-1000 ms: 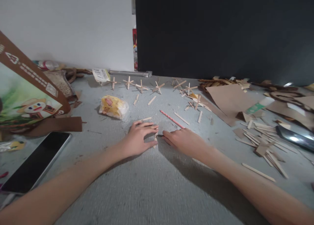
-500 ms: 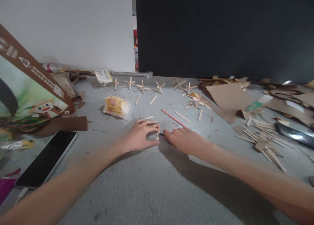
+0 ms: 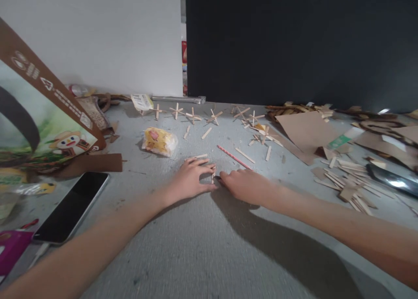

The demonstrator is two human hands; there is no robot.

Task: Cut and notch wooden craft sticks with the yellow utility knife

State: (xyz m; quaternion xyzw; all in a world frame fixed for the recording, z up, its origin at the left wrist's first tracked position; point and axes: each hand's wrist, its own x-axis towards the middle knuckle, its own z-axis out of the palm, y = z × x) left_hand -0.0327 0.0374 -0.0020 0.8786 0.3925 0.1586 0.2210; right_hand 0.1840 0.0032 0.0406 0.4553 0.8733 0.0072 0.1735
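Observation:
My left hand (image 3: 191,179) rests on the table with thumb and fingers curved around a short wooden stick (image 3: 213,177), gripping it at its ends. Close on its right, my right hand (image 3: 244,186) is closed, knuckles up. A small dark tip shows by its fingertips against the stick, but what it holds is hidden. Behind my left fingers lies another flat wooden stick (image 3: 200,156). A red patterned straw (image 3: 232,156) lies just beyond my right hand, beside a loose wooden stick (image 3: 244,155).
Crossed-stick pieces (image 3: 214,116) stand in a row at the back. A yellow packet (image 3: 160,141) lies left of centre. On the left are a phone (image 3: 72,207) and a printed bag (image 3: 48,112); on the right, a stick pile (image 3: 349,183), cardboard (image 3: 300,131) and a black object (image 3: 393,179).
The whole view has shifted slightly, so things appear a little further right. Both hands keep nearly the same pose around the short stick.

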